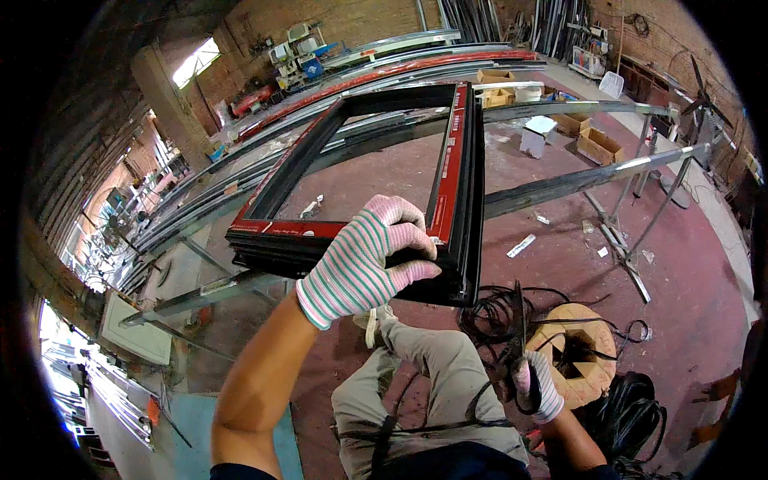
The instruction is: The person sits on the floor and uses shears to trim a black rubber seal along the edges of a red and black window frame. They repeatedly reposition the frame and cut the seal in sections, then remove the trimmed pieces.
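My left hand (368, 260), in a striped pink, white and green glove, has its fingers curled on the near right corner of a black window frame (276, 238). The frame bears red film along its faces and lies over the metal rails, with other frames apparently stacked under it. Lower right, my gloved right hand (542, 390) is closed round the handles of dark scissors (523, 316), whose blades point upward. A thin black strip (448, 424) runs across my lap. Part of the scissors' handle is hidden by my fingers.
Two metal rails (560, 188) on legs cross ahead. By my right hand are a round cardboard spool (588, 320) and a heap of black strip (628, 420). Long profiles (384, 64) lie at the back. Cardboard boxes (600, 144) and scraps dot the red floor.
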### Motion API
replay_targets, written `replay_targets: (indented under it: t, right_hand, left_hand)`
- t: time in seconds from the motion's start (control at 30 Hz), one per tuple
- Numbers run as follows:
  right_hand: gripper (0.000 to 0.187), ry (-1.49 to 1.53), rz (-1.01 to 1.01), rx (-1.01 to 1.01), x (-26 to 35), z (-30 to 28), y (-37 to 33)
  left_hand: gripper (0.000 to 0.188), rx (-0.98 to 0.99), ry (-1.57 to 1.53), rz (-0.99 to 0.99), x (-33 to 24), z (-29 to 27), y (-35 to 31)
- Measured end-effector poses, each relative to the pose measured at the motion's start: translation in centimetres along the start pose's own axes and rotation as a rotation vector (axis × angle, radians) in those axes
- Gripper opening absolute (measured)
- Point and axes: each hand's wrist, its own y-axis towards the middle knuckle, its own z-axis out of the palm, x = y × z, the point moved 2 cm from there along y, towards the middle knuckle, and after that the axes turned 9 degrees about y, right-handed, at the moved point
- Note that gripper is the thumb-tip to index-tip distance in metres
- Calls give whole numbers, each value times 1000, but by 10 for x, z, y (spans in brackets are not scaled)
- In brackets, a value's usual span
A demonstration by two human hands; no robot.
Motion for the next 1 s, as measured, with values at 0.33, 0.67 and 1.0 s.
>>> replay_targets:
  t: [0.33, 0.67, 1.0]
  right_hand:
    - [50, -70, -134, 87, -28, -22, 2]
    - [63, -89, -13, 79, -45, -35, 3]
    - [55, -115, -54, 78, -52, -43, 3]
  left_hand:
    - [23, -1, 42, -98, -4, 8, 6]
    - [63, 319, 105, -242, -1, 4, 16]
    - [69, 397, 200, -133, 6, -1, 25]
